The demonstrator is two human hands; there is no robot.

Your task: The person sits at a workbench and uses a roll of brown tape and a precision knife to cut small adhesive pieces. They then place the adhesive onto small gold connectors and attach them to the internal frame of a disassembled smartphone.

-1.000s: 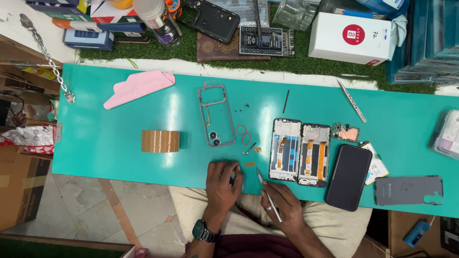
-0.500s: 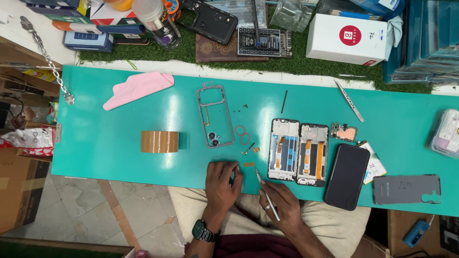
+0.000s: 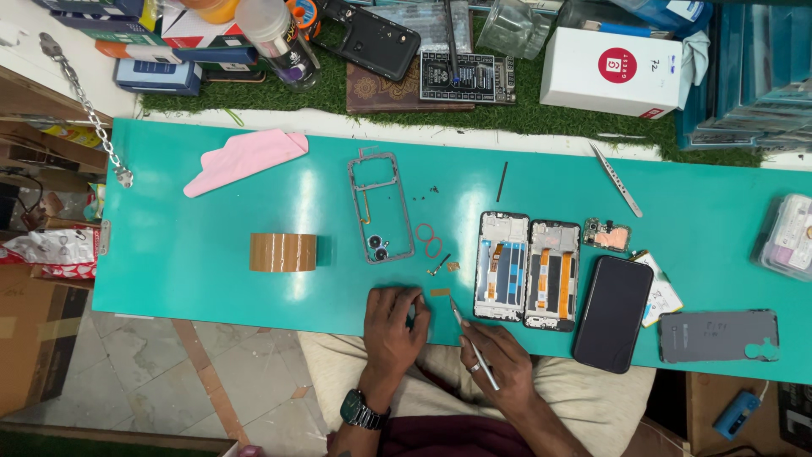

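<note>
At the near edge of the teal surface, the left hand lies palm-down with its fingers curled over a small part; the part is hidden beneath them, so whether the grip is closed on it cannot be told. The right hand is closed on a slim metal tool, held pen-fashion with the tip angled toward the left hand's fingertips, a hold that suits fine work on a small item. Just beyond the hands lie a small tan strip and tiny loose parts, kept within short reach. Two red rings sit beside an empty phone frame, which lies flat, well clear of the hands. To the right, two opened phone bodies lie side by side with their interiors facing up, exposing the flex cables. A dark phone screen and a grey back cover rest further right. A roll of brown tape, a pink cloth and tweezers lie apart.
</note>
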